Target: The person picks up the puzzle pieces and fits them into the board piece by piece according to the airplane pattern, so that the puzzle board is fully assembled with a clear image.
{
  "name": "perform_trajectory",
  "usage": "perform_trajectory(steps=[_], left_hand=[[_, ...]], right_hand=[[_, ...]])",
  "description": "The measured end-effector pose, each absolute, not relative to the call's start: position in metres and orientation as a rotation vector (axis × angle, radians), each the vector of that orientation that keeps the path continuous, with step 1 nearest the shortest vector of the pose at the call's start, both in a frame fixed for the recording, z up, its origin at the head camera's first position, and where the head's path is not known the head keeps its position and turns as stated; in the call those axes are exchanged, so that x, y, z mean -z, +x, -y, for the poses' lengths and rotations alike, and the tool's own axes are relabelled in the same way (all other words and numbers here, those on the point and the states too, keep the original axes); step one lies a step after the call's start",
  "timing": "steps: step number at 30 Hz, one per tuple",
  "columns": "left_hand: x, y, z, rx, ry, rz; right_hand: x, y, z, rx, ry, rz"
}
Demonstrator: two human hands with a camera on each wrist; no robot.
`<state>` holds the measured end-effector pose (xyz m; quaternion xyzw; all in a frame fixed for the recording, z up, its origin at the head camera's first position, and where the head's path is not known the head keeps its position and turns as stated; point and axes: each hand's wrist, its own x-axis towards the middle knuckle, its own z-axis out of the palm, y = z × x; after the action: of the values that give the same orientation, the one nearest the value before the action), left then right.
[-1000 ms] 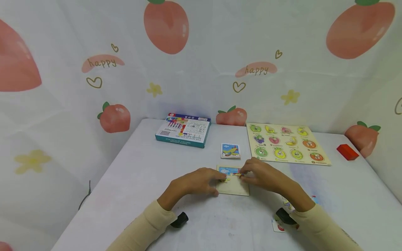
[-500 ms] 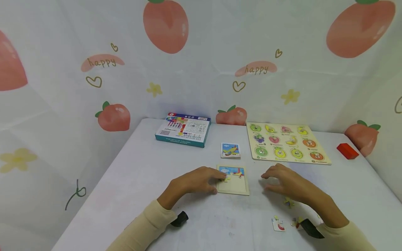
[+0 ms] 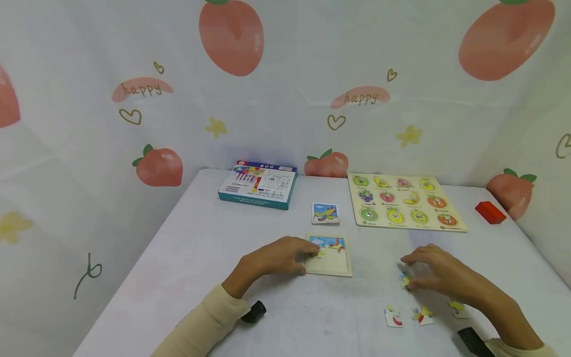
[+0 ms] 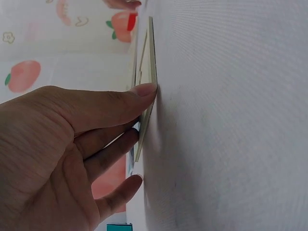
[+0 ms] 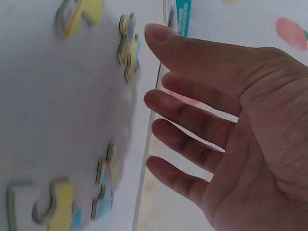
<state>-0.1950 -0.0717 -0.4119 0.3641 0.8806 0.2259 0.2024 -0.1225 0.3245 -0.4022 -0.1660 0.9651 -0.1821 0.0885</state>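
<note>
My left hand (image 3: 285, 255) grips the left side of a small wooden puzzle board (image 3: 332, 267), its thumb at the near edge and fingers over the side, as the left wrist view shows on the tray's rim (image 4: 152, 57). Blue sky and part of a yellow-red picture fill the board's top; the lower part is bare wood. To the right, my right hand (image 3: 439, 271) hovers with fingers spread beside a jigsaw piece (image 3: 404, 280) and holds nothing. In the right wrist view that piece (image 5: 129, 48) lies on the table just past the thumb tip.
More loose jigsaw pieces (image 3: 393, 317) lie nearer me at the right. Behind the board are an airplane picture card (image 3: 325, 213), a boxed set (image 3: 258, 186) and a fruit peg puzzle (image 3: 408, 203). A red block (image 3: 490, 212) sits at the far right.
My right hand has left the puzzle board, moving right and toward me to the loose pieces. A red-and-yellow part of the picture shows where its fingers were. The left hand stays put.
</note>
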Motion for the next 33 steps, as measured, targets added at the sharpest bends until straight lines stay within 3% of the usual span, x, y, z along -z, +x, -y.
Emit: perform_trajectory(steps=[15,33], left_hand=[[0.4134,-0.1954,0.0732,-0.665,1.002,-2.449],[0.4129,-0.1954,0.0728,-0.668,0.972,-2.449]], right_hand=[[0.4081,-0.1250,-0.3329,0.559,-0.351,-2.776],[0.4102,-0.1216,-0.3280,0.530,-0.379,-2.814]])
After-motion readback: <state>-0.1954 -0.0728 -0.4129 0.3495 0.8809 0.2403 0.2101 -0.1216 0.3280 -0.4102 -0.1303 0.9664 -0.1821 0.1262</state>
